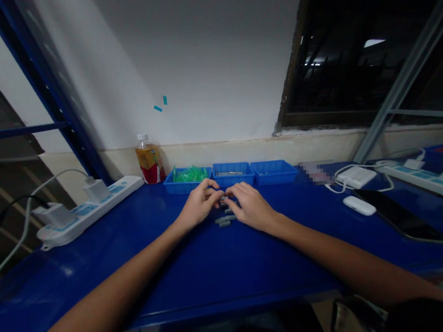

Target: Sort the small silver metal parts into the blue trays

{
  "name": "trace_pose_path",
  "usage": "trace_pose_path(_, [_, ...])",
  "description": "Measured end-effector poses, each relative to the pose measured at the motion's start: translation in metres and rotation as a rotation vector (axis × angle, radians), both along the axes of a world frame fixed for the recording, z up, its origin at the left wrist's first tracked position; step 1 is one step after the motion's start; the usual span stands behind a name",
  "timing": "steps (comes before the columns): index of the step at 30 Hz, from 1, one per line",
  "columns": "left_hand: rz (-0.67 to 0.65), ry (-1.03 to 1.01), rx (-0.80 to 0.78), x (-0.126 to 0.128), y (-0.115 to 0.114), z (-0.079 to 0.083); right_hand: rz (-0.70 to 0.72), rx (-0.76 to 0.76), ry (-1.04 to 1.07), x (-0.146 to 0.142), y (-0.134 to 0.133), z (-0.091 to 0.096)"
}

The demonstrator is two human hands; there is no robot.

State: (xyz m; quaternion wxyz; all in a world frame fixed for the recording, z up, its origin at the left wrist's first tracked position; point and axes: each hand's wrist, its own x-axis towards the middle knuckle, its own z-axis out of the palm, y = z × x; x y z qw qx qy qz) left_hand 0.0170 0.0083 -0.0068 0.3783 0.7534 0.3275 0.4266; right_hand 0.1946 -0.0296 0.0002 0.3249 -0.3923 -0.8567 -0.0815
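Both my hands meet at the middle of the blue table (199, 271). My left hand (200, 203) and my right hand (250, 205) have their fingers curled and pinched together around a small grey part (223, 201) held between the fingertips. Several small grey parts (224, 220) lie on the table just under and in front of the hands. Behind the hands stand three blue trays: the left tray (172, 187) holds green pieces, the middle tray (233, 177) holds grey parts, and the right tray (274, 174) looks nearly bare.
A white power strip (89, 211) with plugged adapters lies at the left. A drink bottle (149, 164) stands by the wall. At the right lie a dark phone (400, 217), a white charger (359, 205), white adapters (356, 176) and another power strip (428, 181).
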Motion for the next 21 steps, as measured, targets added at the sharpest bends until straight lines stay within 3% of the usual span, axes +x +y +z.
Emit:
trace_pose_path(6, [-0.076, 0.110, 0.070, 0.000, -0.009, 0.008, -0.061, -0.087, 0.088, 0.003, 0.003, -0.004])
trace_pose_path(11, [0.031, 0.339, 0.279, -0.005, -0.014, 0.016, -0.040, -0.150, 0.194, 0.004, 0.006, -0.007])
trace_pose_path(17, [0.034, 0.425, 0.310, -0.004, -0.013, 0.015, 0.022, -0.018, 0.104, 0.003, 0.001, -0.004])
trace_pose_path(21, [0.044, 0.463, 0.283, -0.004, -0.010, 0.011, -0.043, 0.040, -0.009, 0.008, 0.006, 0.003])
